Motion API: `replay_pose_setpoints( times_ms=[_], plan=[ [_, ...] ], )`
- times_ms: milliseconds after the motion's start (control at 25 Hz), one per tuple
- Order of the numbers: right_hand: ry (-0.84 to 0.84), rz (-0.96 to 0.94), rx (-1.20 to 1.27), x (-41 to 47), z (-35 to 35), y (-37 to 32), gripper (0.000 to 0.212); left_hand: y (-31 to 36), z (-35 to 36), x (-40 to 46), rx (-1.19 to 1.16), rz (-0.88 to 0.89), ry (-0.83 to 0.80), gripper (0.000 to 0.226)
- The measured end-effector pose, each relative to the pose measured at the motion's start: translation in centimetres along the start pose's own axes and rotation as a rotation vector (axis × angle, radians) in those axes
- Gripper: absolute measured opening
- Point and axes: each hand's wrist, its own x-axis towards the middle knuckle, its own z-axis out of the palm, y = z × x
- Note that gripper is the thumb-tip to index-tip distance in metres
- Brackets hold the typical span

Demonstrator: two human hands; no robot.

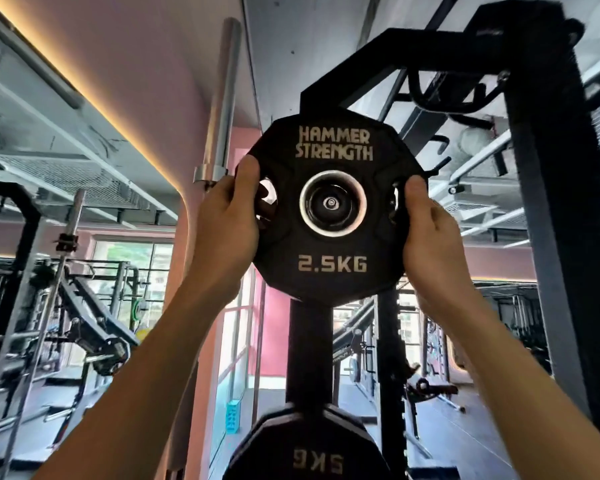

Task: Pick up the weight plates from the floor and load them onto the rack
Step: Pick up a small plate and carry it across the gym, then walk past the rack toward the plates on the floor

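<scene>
- 2.5kg plate (pixel 332 206) up at head height, face-on, "hammer strength" lettering at top, "2.5kg" at bottom, upright.
- left hand (pixel 226 225) wrapped round plate's left edge, thumb on the front face near top left, fingertips poking through the left handle slot; grip closed on the plate.
- right hand (pixel 430 233) clamped on plate's right edge, thumb on the front by the right handle slot; grip likewise closed on the plate.
- centre hole ringed w/ metal; thru it a round black peg end (pixel 332 202) w/ a small bolt in the middle. can't tell whether plate already sits on the peg or just lines up in front of it.
- behind plate: black rack (pixel 548 216), thick upright on the right, crossbeam running up over the top, curved hooks hanging under the beam.
- below plate: narrow black post (pixel 309 351) straight down, then a 5kg plate (pixel 312 455) at bottom centre, lettering upside down, well apart from the held one.
- left of plate: chrome barbell (pixel 220 105) standing near vertical, collar end just beside left thumb, behind it.
- far left: another bar w/ collar leaning, black benches and frames, windows at the back.
- small teal crate (pixel 234 417) on floor, btw the forearms.
</scene>
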Motion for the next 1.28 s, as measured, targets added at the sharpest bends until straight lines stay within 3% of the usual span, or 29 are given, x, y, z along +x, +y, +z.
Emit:
replay_pose_setpoints(
  times_ms=[200, 440, 680, 840, 1080, 1280],
  plan=[
    [-0.03, 0.012, -0.002, 1.8, 0.7, 2.7, 0.055, -3.5, 0.8, 1.8, 0.024, -0.017, -0.003, 0.044],
    [-0.013, 0.044, -0.127, 3.6, 1.9, 7.0, 0.076, -7.7, 1.0, 3.3, 0.142, -0.029, -0.03, 0.048],
    [0.007, 0.039, -0.179, 4.2, 2.3, 8.8, 0.063, -9.3, 1.2, 3.6, 0.165, -0.035, -0.032, 0.043],
    [-0.018, 0.075, -0.144, 3.8, 2.2, 9.0, 0.065, -9.4, 1.2, 3.0, 0.179, -0.049, -0.024, 0.044],
    [-0.092, 0.198, -0.183, -0.1, 0.2, 8.1, 0.061, -9.8, -1.1, -1.3, 0.207, -0.204, -0.159, 0.037],
    [-0.211, 0.292, -0.196, -9.2, -3.1, 7.4, 0.047, -9.0, -4.5, -10.5, 0.337, -0.306, -0.231, 0.03]
  ],
)
